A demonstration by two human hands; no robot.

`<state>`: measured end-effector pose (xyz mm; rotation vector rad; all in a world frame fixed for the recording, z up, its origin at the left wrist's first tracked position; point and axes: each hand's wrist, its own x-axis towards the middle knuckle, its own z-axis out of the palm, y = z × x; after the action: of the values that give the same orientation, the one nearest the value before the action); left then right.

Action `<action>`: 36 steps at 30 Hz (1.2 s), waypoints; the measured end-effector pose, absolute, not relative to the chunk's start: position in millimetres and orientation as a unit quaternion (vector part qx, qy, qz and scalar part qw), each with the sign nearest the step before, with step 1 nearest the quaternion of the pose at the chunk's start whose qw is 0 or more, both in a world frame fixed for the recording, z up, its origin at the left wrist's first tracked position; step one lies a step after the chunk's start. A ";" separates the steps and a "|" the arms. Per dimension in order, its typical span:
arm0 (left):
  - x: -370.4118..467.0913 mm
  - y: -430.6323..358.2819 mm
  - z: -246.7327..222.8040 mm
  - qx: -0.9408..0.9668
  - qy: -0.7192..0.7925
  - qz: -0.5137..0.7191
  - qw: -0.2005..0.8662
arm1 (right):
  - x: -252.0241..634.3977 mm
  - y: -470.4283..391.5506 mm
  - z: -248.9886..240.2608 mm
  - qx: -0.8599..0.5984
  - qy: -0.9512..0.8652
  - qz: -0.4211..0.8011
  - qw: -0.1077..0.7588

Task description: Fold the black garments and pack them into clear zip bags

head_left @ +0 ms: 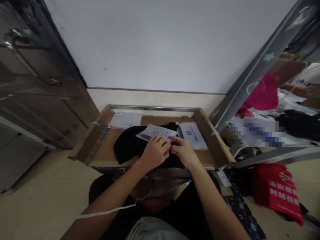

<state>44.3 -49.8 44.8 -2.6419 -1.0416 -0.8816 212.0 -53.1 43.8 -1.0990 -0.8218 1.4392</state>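
Both hands meet over the middle of a cardboard tray [105, 146]. My left hand [155, 151], with a ring on one finger, is closed at the lower edge of a pale printed packet [156, 130]. Close beside it on the right, my right hand [183, 151] has its fingers curled in at the packet's lower right corner; what lies between the fingertips is too small to tell. Black fabric [128, 143] spreads beneath the packet and the hands. Another printed packet [192, 135] lies flat to the right, marked ROCKBROS.
A white sheet [126, 120] lies at the tray's back left. A door with a metal handle [30, 63] stands left. On the right are a cluttered shelf [270, 153] and a red bag [277, 190] on the floor. A white cord [107, 211] crosses my left forearm.
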 end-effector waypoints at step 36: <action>34.4 -38.2 41.1 -0.842 -0.429 -0.317 0.081 | 210.6 -49.5 53.2 -0.478 -0.381 0.618 0.494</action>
<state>34.4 -38.2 41.1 -2.5174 -1.2813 -0.9467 210.6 -49.5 53.2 -1.1597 -0.9245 1.4998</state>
